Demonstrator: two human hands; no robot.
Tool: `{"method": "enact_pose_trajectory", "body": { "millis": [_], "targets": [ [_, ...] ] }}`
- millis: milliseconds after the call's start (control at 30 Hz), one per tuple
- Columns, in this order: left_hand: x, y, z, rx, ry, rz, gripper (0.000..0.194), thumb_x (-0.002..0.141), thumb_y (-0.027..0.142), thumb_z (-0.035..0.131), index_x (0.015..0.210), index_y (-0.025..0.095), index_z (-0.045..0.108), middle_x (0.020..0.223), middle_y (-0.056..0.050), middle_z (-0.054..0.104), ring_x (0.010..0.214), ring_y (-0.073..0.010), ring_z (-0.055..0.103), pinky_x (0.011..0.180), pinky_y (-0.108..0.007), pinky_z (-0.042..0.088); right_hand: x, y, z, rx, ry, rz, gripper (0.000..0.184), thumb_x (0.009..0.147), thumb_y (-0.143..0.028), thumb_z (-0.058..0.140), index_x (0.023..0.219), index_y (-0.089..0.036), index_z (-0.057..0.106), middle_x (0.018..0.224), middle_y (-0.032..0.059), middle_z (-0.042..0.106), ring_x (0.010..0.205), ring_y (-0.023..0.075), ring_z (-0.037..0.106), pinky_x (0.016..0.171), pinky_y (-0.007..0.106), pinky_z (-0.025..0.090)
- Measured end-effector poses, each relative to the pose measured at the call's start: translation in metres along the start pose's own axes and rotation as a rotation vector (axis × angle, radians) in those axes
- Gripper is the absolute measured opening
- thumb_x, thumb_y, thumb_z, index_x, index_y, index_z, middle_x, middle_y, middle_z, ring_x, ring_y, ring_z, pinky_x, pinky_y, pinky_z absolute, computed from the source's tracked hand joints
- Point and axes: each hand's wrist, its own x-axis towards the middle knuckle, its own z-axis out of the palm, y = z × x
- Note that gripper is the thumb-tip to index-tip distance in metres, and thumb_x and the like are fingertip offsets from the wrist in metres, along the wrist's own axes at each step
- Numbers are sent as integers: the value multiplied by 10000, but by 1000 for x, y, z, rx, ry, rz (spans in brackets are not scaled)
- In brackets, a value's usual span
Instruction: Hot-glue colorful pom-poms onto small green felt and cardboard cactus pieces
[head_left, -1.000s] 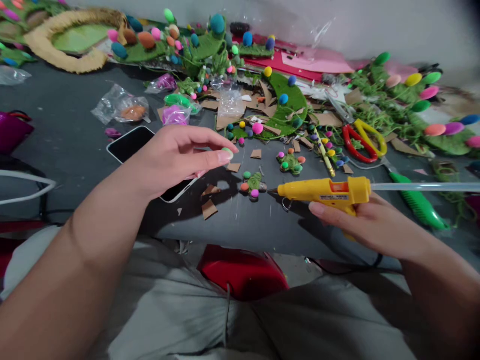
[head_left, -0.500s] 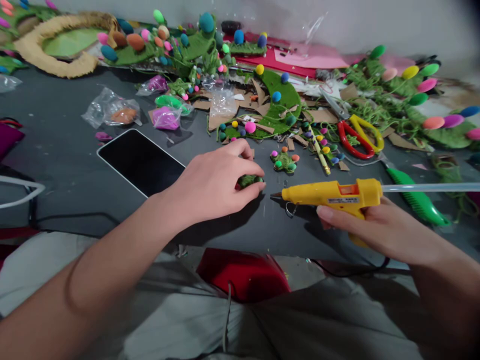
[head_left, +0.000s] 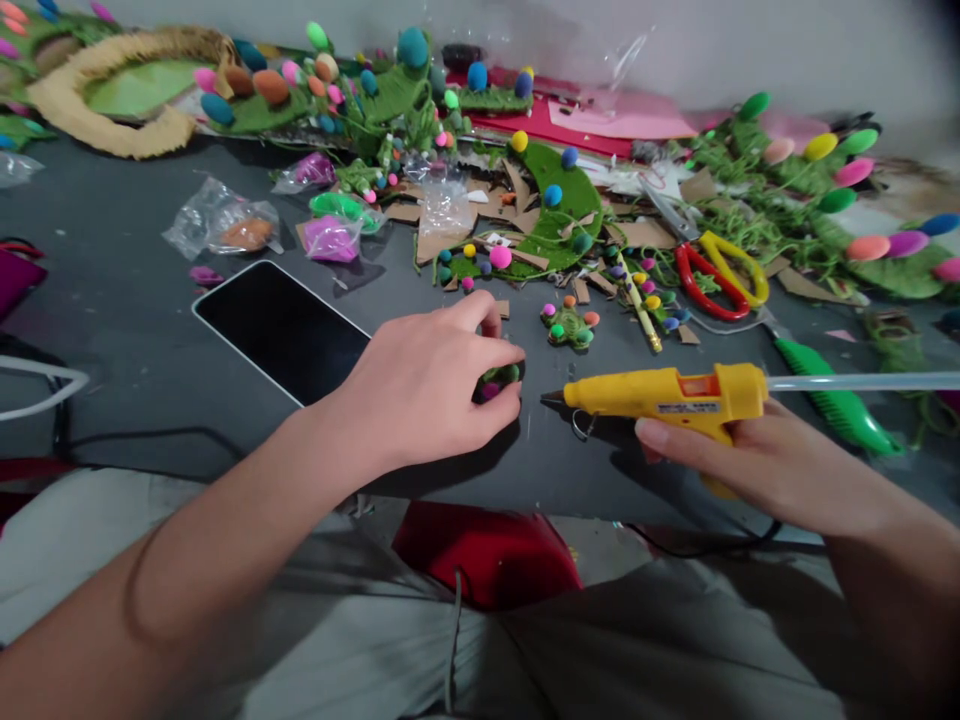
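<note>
My left hand is closed around a small green twine ornament studded with coloured balls, held just above the dark table near its front edge. My right hand grips a yellow hot glue gun by the handle, its nozzle pointing left a short way from the ornament without touching it. A clear glue stick sticks out of the gun's back. A second finished green ornament lies just beyond.
A black phone lies screen-up left of my hand. Red-and-yellow scissors, a green-handled tool, cardboard scraps, bags of beads and green wreaths with coloured eggs crowd the back of the table. A red stool shows below.
My left hand came down from beside the phone onto the small ornament and closed on it, then drew it slightly nearer. The glue gun stayed nearly still.
</note>
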Motion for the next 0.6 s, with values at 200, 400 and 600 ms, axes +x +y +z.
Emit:
{"method": "enact_pose_trajectory", "body": {
  "millis": [200,400,600],
  "targets": [
    [-12,-1,-2,-39,46,17,309,898,352,603,1151,293,771,1164,-24,653,714,-142,627,582,-309,436,0,6,0,-30,9,-12,474,854,-724,607,944,-305,810,880,28,785,825,276,734,833,428,617],
    [-19,-6,1,-30,45,75,293,911,351,636,1159,288,778,1129,-39,653,670,-125,594,563,-301,408,0,6,-1,-41,1,47,532,826,-771,595,971,-306,811,907,36,788,844,293,735,795,441,625],
    [-19,-9,2,-29,41,84,294,941,349,598,1167,314,783,1125,-48,660,666,-127,598,564,-307,400,0,1,-1,-5,-14,39,521,832,-749,611,989,-295,812,835,44,771,863,297,741,672,382,627]
  ]
}}
